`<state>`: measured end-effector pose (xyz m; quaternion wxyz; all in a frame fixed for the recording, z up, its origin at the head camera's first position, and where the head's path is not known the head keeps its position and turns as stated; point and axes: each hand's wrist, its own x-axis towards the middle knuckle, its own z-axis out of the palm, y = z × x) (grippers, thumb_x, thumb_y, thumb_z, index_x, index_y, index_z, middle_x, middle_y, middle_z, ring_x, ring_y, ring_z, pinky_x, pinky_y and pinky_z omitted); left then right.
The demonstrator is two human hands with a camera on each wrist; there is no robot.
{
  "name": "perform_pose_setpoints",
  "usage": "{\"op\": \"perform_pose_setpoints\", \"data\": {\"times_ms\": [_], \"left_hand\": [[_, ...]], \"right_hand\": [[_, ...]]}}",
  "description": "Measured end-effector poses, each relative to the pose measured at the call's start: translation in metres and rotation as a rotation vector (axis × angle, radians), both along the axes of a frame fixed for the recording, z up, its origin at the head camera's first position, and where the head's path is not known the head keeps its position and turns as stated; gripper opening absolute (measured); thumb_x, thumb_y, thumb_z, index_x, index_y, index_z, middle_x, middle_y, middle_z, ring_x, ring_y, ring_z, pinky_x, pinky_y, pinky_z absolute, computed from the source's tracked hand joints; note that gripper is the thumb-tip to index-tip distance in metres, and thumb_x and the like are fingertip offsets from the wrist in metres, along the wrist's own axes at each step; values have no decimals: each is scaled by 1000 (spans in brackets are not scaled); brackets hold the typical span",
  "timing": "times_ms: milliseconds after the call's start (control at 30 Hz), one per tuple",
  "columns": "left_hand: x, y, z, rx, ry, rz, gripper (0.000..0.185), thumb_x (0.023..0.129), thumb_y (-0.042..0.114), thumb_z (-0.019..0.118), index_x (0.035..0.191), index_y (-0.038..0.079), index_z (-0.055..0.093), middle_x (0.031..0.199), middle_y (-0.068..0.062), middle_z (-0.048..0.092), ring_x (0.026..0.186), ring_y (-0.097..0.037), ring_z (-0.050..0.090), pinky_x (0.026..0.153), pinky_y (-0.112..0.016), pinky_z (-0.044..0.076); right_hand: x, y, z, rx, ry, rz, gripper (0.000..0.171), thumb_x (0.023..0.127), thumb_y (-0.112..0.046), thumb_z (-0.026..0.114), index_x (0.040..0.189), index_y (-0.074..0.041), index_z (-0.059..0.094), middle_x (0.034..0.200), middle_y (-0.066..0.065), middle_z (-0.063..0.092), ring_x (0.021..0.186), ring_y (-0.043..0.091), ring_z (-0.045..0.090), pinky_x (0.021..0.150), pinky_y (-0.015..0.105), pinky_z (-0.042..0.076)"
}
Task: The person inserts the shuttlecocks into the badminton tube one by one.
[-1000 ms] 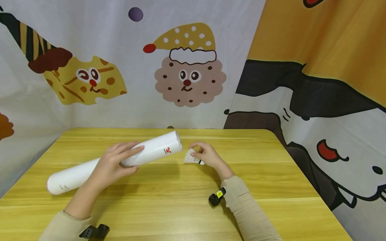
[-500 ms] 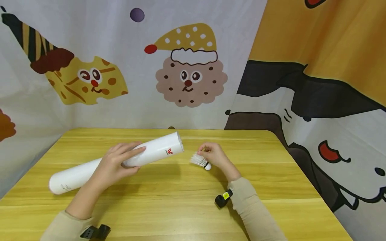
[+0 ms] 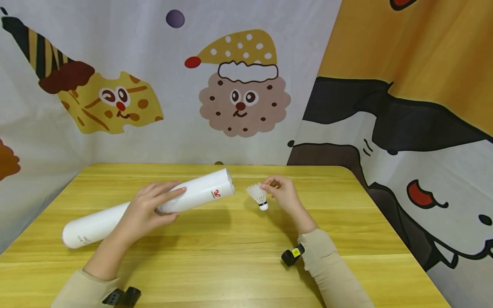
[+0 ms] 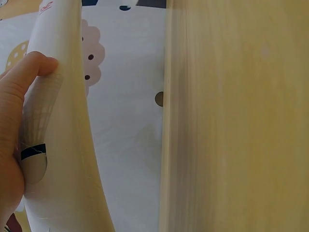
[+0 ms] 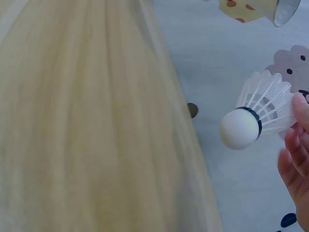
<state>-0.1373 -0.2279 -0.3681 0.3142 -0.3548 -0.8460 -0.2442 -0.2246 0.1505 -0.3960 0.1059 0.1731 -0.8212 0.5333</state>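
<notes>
The left hand (image 3: 144, 211) grasps a white tube (image 3: 200, 192) lifted off the bench (image 3: 231, 265); the right hand (image 3: 285, 196) pinches a shuttlecock (image 3: 259, 195) by its feathers.

Smooth card, white feathers, grained wood and printed cloth.

You grip a white tube (image 3: 150, 206) that looks like smooth card or plastic with a soft satin sheen, marked with a small red logo; in the left wrist view its wall shows faint printed lines. Your right hand (image 3: 284, 194) pinches a shuttlecock (image 3: 259, 196) with thin, ribbed white feathers, a matt rounded cork tip and a dark band around it. The table (image 3: 231, 239) is pale yellow wood, smooth, with a straight grain and a low gloss. Behind its far edge hangs matt printed cloth (image 3: 239, 85), lightly creased. Your sleeves (image 3: 331, 273) are soft beige knit.
</notes>
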Motion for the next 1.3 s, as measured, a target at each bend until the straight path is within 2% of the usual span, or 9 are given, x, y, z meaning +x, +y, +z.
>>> {"op": "perform_pose_setpoints", "data": {"times_ms": [133,367,533,633,733,967,1033,1133,1300], "left_hand": [[0,0,0,1,-3,-4,54,89,55,53,129,19,63,127,-12,59,107,-29,54,87,-50,38],[1,0,0,3,1,-7,53,89,53,54,128,19,64,127,-11,60,106,-28,55,86,-49,38],[1,0,0,1,2,-10,51,87,48,58,128,19,64,126,-11,60,106,-28,55,86,-49,39],[1,0,0,2,1,-13,51,87,48,58,129,19,64,126,-11,60,106,-28,55,86,-49,39],[1,1,-1,-1,3,-9,53,89,54,55,129,19,63,126,-11,60,106,-27,55,86,-48,39],[2,3,0,-5,1,-12,56,91,58,49,129,20,63,128,-10,59,106,-27,55,87,-49,39],[2,4,0,-5,-4,-17,54,90,56,54,130,20,63,130,-8,58,107,-26,55,87,-49,40],[2,5,0,-7,0,-15,54,90,56,53,130,20,63,131,-5,57,107,-26,55,87,-47,40],[2,6,1,-12,8,-2,58,91,60,46,129,20,63,129,-6,59,106,-25,55,86,-47,40]], "right_hand": [[4,0,9,-39,31,-41,11,85,-13,73,84,-4,68,71,4,59,58,14,46,49,23,37],[16,-5,32,-153,92,-46,12,85,-6,71,85,4,64,66,14,54,52,9,42,45,20,32],[36,-15,59,-216,169,-59,11,84,4,69,83,9,60,70,7,57,52,5,40,44,18,30],[44,-20,67,-256,194,-69,11,83,5,69,82,10,59,78,3,60,54,5,41,45,17,31],[50,-24,72,-288,223,-77,10,82,7,68,82,11,59,86,5,63,54,5,42,46,17,33],[57,-34,73,-326,325,-75,10,82,8,68,81,12,59,84,10,63,52,5,40,45,17,32],[58,-37,73,-337,339,-70,10,82,10,68,81,13,58,84,13,63,51,4,39,45,17,31],[60,-40,72,-357,349,-66,10,82,11,67,80,14,57,85,16,62,51,4,39,45,16,31],[63,-45,70,-369,376,-67,8,82,13,66,81,13,58,85,18,62,50,5,38,44,17,31]]}}
